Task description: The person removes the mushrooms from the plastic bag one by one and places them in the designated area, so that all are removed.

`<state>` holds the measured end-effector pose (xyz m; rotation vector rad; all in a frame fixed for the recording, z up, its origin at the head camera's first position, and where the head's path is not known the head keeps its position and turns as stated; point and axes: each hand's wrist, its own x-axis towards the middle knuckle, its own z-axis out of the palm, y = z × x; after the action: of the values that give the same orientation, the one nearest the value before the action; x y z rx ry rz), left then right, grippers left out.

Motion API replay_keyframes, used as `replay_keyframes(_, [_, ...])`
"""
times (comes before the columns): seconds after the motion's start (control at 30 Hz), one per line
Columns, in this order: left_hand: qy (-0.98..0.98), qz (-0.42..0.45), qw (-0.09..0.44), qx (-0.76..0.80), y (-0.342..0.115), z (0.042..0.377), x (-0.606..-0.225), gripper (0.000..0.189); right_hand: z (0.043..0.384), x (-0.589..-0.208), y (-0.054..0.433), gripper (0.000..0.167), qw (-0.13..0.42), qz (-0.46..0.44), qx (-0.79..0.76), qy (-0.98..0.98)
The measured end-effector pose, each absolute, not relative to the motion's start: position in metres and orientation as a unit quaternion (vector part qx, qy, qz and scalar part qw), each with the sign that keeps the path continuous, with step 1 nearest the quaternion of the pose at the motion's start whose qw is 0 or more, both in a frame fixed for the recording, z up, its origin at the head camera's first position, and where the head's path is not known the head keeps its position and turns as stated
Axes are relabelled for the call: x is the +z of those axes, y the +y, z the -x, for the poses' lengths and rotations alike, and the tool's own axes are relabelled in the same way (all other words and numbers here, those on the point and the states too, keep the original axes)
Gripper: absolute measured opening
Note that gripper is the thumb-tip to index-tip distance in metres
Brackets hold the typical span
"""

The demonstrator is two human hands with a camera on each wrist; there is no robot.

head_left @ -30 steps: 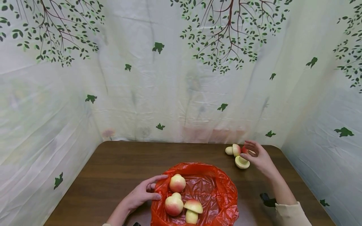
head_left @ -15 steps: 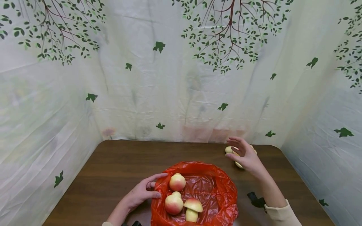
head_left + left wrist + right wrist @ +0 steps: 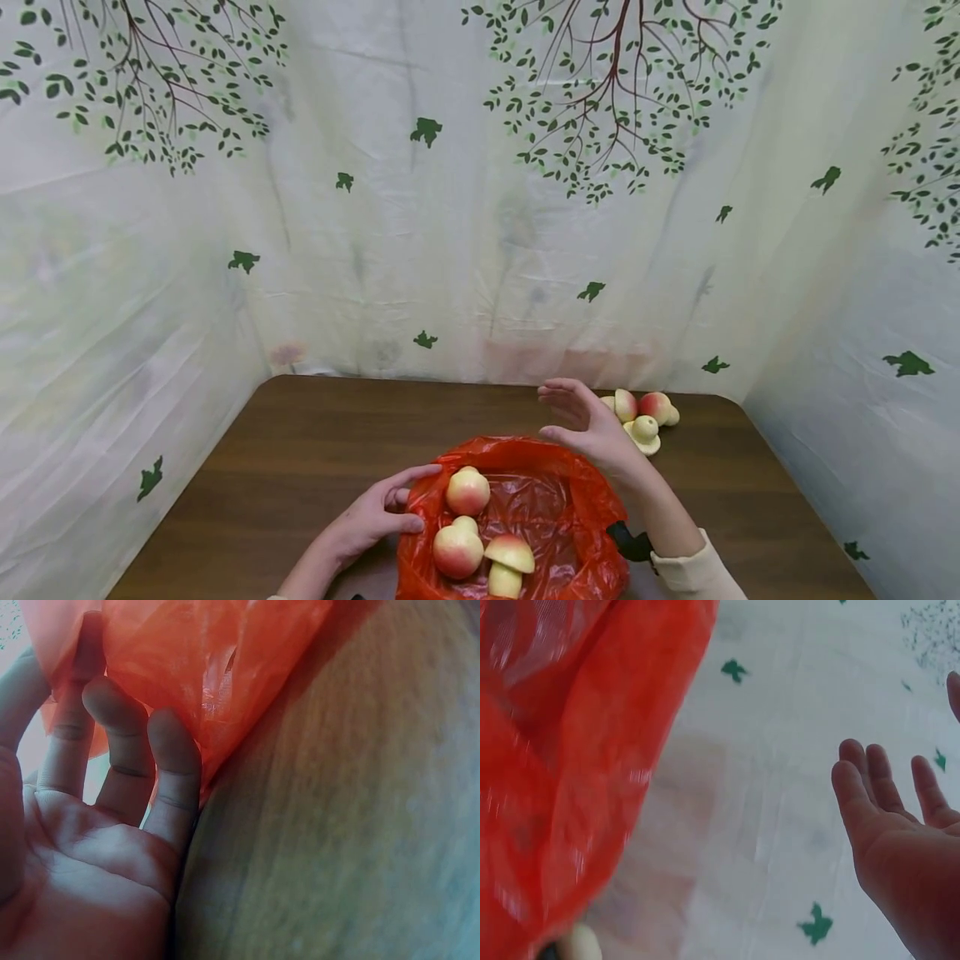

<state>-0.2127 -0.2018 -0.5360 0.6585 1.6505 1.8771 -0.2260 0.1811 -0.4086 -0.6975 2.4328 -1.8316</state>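
A red plastic bag stands wide open at the table's front, holding three mushrooms with red-and-yellow caps: one upper left, one lower left and one upright. My left hand holds the bag's left side; in the left wrist view its bent fingers lie against the thin plastic. My right hand hangs at the bag's back right rim, thumb and fingers spread and nothing between them. The right wrist view shows that hand beside the red plastic.
Several more mushrooms lie clustered at the back right of the brown wooden table. A white curtain printed with branches and leaves hangs behind the table and along both sides.
My right hand has moved left from the back-right mushrooms to the bag's back rim, uncovering the cluster. My left hand and the mushrooms in the bag have stayed in place.
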Motion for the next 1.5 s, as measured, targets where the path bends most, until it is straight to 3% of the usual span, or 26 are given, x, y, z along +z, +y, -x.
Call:
replay_keyframes(0.3, [0.613,-0.252,0.276,0.696,-0.205,0.209,-0.540,0.071,0.227,-0.420,0.143,0.053,0.041,0.267,-0.571,0.775])
replay_keyframes(0.93, [0.618,-0.250,0.265,0.697,-0.205,0.206,-0.539,0.070,0.231,-0.464,0.105,0.055,0.156,0.265,-0.545,0.780])
replay_keyframes(1.17, [0.620,-0.252,0.261,0.696,-0.196,0.220,-0.529,0.072,0.235,-0.464,0.109,0.055,0.162,0.248,-0.541,0.787])
replay_keyframes(1.5, [0.616,-0.260,0.263,0.696,-0.202,0.212,-0.536,0.071,0.233,-0.484,0.098,0.050,0.144,0.265,-0.502,0.811])
